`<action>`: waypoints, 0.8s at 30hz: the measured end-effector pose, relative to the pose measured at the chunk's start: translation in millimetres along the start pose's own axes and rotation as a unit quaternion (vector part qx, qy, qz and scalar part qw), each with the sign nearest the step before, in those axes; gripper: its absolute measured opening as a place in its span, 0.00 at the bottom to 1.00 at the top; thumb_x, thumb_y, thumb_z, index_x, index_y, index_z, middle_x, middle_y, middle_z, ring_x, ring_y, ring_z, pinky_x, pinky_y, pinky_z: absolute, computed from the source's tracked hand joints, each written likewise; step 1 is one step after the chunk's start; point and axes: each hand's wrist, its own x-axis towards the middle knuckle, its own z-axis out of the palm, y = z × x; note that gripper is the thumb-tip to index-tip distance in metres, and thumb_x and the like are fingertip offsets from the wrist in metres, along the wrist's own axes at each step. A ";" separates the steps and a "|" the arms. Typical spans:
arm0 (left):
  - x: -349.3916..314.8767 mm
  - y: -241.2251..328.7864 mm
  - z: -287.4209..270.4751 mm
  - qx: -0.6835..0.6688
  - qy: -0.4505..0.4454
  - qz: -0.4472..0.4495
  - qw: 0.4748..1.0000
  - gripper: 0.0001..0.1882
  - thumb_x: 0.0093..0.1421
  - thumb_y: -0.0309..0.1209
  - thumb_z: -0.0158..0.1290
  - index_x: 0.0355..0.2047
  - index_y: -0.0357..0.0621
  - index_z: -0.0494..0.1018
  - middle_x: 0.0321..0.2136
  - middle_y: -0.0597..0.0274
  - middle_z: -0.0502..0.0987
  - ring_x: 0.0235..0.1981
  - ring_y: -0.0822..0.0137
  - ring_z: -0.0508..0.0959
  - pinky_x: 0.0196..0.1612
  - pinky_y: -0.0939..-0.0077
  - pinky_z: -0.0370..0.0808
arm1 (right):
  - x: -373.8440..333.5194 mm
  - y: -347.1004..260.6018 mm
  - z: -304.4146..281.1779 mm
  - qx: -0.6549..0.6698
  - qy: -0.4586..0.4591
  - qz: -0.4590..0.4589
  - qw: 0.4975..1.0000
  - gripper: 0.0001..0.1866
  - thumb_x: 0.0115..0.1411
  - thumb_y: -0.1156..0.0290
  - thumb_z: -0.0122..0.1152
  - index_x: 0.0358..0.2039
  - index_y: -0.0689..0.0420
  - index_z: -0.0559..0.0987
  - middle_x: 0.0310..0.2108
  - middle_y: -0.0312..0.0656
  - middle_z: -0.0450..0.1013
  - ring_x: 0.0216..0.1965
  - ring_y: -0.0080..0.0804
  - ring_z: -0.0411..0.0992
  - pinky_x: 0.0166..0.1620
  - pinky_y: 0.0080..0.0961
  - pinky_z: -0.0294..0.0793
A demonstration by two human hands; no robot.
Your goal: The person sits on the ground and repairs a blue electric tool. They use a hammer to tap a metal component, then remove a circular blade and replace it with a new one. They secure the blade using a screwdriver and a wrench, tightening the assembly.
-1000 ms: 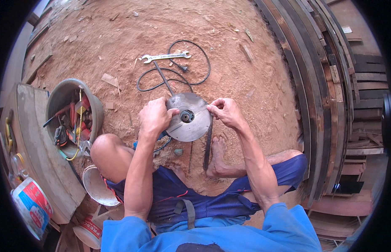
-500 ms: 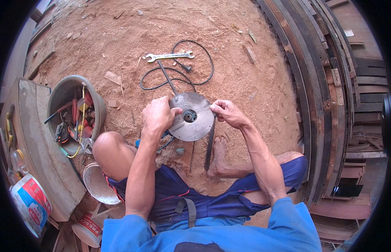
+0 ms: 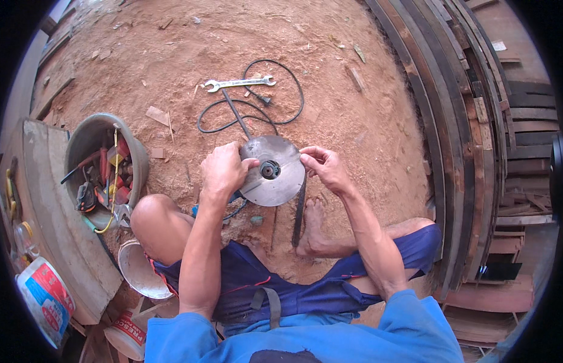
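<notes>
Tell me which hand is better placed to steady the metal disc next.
Probably the left hand: its thumb lies over the face of the metal disc, gripping the left side. The right hand has only its fingertips near the opposite rim.

There are two hands (image 3: 224, 170), one disc (image 3: 287, 173), one wrench (image 3: 242, 83).

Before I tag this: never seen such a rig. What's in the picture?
No robot: these are a person's own bare hands. The view comes from a head-worn fisheye camera looking down, so straight edges bend. The left hand holds a round metal plate with a central hole; the right hand is at its right edge, contact unclear. Beyond, on the ground, lie a double open-end wrench and a power cord with a plug. A bucket of tools stands left.
</notes>
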 end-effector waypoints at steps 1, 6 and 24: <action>-0.9 0.6 0.0 0.000 0.002 -0.003 1.000 0.26 0.55 0.52 0.65 0.41 0.42 0.80 0.39 0.45 0.83 0.45 0.46 0.83 0.48 0.53 0.77 | -1.7 2.5 3.2 -0.009 0.031 -0.018 0.999 0.17 0.63 0.61 0.70 0.45 0.61 0.84 0.40 0.41 0.83 0.40 0.26 0.79 0.43 0.29 0.78; -3.2 3.5 -0.6 0.013 0.007 0.002 1.000 0.25 0.56 0.52 0.65 0.40 0.42 0.81 0.39 0.44 0.83 0.45 0.43 0.83 0.48 0.50 0.77 | 4.1 -0.8 3.2 -0.088 0.069 -0.006 0.994 0.16 0.62 0.60 0.68 0.39 0.62 0.86 0.29 0.40 0.82 0.32 0.26 0.78 0.38 0.28 0.77; -3.3 5.8 0.7 0.001 0.023 0.007 1.000 0.25 0.57 0.52 0.65 0.41 0.43 0.81 0.38 0.44 0.83 0.44 0.43 0.83 0.47 0.50 0.77 | 10.1 -5.2 29.7 -0.147 0.108 -0.039 0.982 0.23 0.67 0.53 0.62 0.38 0.64 0.85 0.30 0.48 0.82 0.32 0.31 0.78 0.39 0.33 0.77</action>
